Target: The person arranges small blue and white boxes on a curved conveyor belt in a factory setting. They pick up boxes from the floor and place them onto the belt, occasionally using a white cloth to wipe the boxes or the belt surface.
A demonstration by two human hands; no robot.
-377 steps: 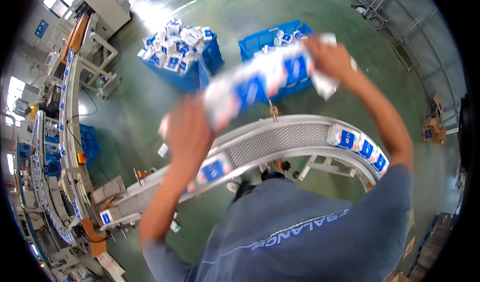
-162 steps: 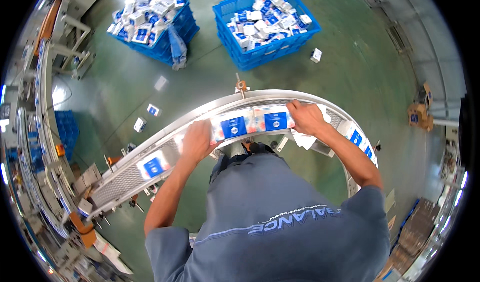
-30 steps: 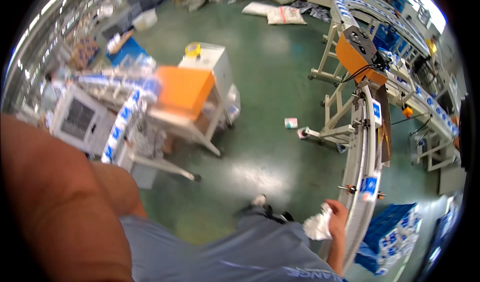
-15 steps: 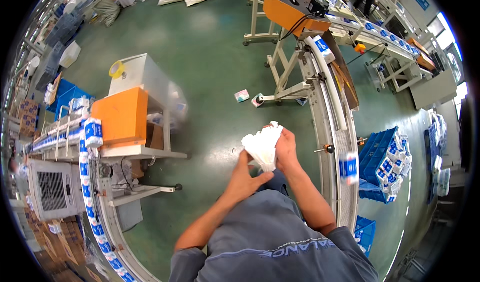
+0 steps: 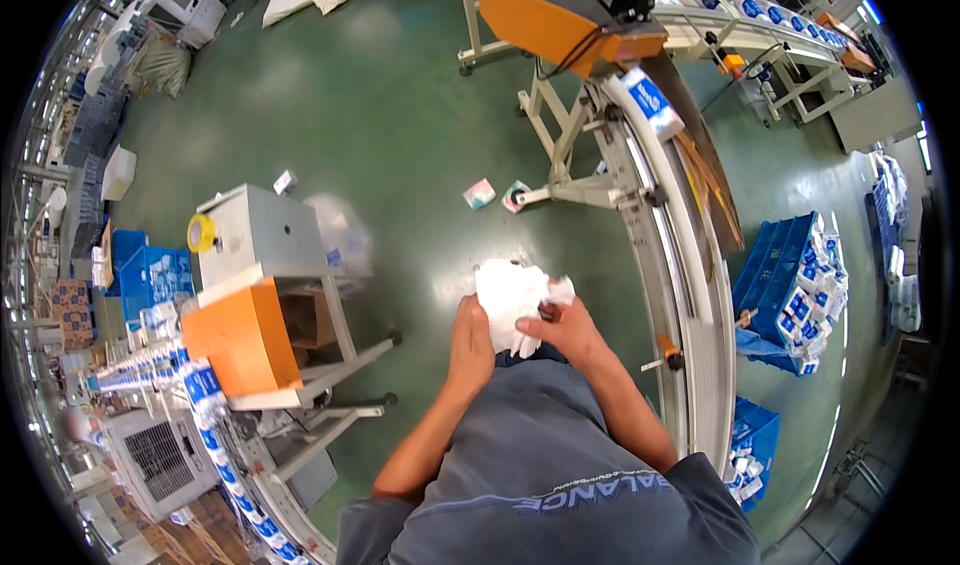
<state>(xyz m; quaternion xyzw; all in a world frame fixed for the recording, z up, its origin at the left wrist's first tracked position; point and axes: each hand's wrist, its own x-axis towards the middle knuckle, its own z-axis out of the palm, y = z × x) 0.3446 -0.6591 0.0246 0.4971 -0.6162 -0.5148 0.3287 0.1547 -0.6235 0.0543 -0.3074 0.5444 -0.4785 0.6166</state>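
In front of my waist I hold a wad of loose white tissues (image 5: 508,300), ruffled along the lower edge. My left hand (image 5: 470,345) presses against its left side, fingers mostly hidden behind it. My right hand (image 5: 568,330) pinches the right side with the thumb on the near face. A small crumpled white piece (image 5: 561,290) sticks up beside the right fingers; whether it is joined to the wad I cannot tell.
A conveyor (image 5: 660,265) runs along my right, with a blue-and-white tissue pack (image 5: 652,105) on it. Blue crates (image 5: 775,270) of packs stand beyond. To my left are an orange-fronted machine (image 5: 240,340) and a curved line of packs (image 5: 235,485). Two small packs (image 5: 479,194) lie on the floor.
The tissues have gone from a spread fan to a more compact wad. My right hand has come down to its near right side. The whole view has shifted slightly.
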